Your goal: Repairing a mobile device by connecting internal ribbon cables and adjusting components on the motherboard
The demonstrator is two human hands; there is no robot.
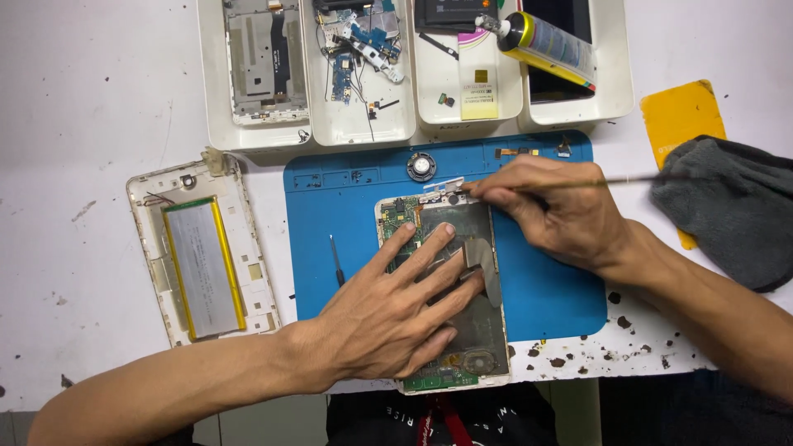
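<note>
**Two Hands on an Opened Tablet Chassis**

Two bare hands work at the centre of the frame over a white, scuffed worktable [91, 99].

1. A blue rubbery repair mat [553, 289], rectangular with rounded corners and moulded recesses along its top edge, lies at centre right.
2. Four white plastic trays [211, 83] stand side by side along the top edge of the frame. They hold a metal phone frame, loose blue circuit boards with wires, and a yellow-and-black cylindrical can [549, 45] lying on its side with a multicoloured label.
3. A white tablet back cover [149, 206] lies at left, with a flat silver battery edged in yellow [202, 268] set in it.
4. A grey, fuzzy cloth [731, 206] sits at right, partly covering a flat orange plastic card [681, 111].
5. The opened tablet chassis [487, 330] lies upright on the mat, showing green circuit board, dark shielding and a grey ribbon cable.
6. The left hand [392, 310] lies flat, fingers spread, pressing down on the chassis.
7. The right hand [557, 211] is pinched closed around a thin stick-like tool [628, 179], with its fingertips at the chassis top edge.
8. A small round speaker [421, 167] and a slim dark screwdriver [336, 260] rest on the mat.
</note>
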